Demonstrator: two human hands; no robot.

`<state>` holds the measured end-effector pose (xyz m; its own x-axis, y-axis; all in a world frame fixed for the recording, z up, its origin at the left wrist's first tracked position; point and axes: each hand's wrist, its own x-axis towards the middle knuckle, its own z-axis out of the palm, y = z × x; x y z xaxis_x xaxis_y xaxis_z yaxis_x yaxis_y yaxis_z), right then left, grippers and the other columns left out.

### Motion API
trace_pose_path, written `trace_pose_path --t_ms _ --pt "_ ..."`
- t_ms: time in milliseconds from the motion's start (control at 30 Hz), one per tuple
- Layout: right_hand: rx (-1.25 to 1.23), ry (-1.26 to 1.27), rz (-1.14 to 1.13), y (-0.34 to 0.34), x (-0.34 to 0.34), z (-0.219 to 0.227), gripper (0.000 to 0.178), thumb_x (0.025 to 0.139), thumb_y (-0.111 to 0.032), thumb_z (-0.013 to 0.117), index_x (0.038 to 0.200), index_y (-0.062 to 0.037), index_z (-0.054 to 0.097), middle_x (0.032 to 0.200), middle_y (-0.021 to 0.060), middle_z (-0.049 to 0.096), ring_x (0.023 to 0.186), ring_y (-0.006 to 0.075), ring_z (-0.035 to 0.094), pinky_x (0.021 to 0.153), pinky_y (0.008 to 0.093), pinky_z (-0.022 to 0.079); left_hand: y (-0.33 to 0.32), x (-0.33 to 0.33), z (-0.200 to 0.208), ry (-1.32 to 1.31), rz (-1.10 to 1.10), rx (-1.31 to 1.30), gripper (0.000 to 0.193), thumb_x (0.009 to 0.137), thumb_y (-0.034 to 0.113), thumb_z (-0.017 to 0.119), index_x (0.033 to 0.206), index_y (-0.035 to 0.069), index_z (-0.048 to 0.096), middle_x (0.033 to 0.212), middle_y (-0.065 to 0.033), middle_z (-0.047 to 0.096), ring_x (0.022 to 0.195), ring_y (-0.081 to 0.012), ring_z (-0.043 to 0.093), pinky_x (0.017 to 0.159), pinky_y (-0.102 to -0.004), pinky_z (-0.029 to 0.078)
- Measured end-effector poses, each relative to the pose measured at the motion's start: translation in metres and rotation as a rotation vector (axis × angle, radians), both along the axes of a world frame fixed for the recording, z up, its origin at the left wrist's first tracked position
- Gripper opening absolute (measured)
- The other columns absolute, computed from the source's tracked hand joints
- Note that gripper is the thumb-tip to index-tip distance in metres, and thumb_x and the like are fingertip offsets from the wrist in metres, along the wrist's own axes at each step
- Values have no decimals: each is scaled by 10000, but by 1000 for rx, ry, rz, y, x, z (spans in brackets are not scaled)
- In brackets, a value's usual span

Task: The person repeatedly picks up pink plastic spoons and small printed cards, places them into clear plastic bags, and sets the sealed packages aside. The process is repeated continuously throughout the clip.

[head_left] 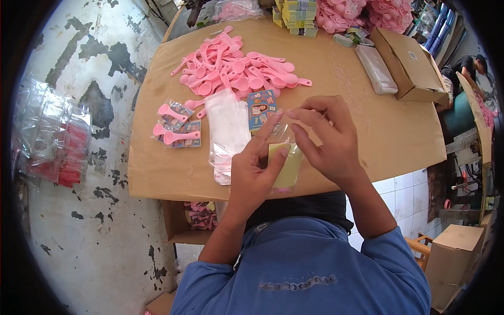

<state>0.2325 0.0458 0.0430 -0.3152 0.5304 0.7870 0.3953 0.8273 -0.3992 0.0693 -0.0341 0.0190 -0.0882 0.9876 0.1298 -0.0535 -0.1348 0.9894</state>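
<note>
My left hand (258, 167) grips a small clear plastic bag (295, 169) with a yellow-green card (283, 163) inside, its thumb across the front. A bit of pink shows at the bag's lower end. At the upper end, my right hand (328, 139) has bent fingers and a thumb closed about the clear flap; the exact contact is hard to see. Just beyond my hands lies a stack of blue printed cards (261, 109). Left of it is a pile of empty clear bags (227, 126). Pink measuring spoons (236, 68) form a heap farther back.
Packed bags with pink spoons (181, 137) lie at the left of the brown-covered table (399, 136). At the back stand stacked card bundles (296, 16) and bulk bags of pink spoons (338, 14). A cardboard box (409, 63) sits back right; another person (467, 71) is beyond it.
</note>
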Motion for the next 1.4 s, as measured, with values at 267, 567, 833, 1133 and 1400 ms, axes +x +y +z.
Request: trace_pose_path --t_ms 267,567,833,1133,1400 --pt "142 -43 -95 2 -9 -5 256 701 -9 777 942 -62 709 1044 49 647 887 246 605 763 376 488 -7 -1 -1 216 -36 7 627 981 4 633 1566 36 409 721 69 559 648 7 426 609 -162 316" --pt "-27 70 -125 14 5 -5 183 745 -22 766 901 -63 679 1004 83 645 931 257 622 825 364 482 -7 -7 7 266 -127 -57 636 993 37 641 1576 37 386 852 -33 722 780 -11 570 711 -181 454" --pt "-644 334 187 82 94 31 162 914 -55 677 1069 -12 661 1028 71 679 970 166 645 882 307 500 -10 -13 7 -159 31 -110 485 1014 92 636 1456 -5 461 1050 -130 755 885 -121 712 721 -257 593" --pt "-335 -197 -610 97 113 18 229 951 -128 668 1158 -28 677 1049 113 713 944 156 668 863 308 516 -4 -11 -5 -202 57 -96 241 1002 91 656 1199 -43 617 1062 -144 742 911 -148 713 707 -305 642" --pt "-938 152 343 1 35 0 217 999 -199 682 1088 -4 721 996 0 707 862 69 617 763 257 501 11 -8 -4 -156 78 22 250 1004 130 670 1193 -31 646 1076 -115 706 907 -141 701 642 -297 655"
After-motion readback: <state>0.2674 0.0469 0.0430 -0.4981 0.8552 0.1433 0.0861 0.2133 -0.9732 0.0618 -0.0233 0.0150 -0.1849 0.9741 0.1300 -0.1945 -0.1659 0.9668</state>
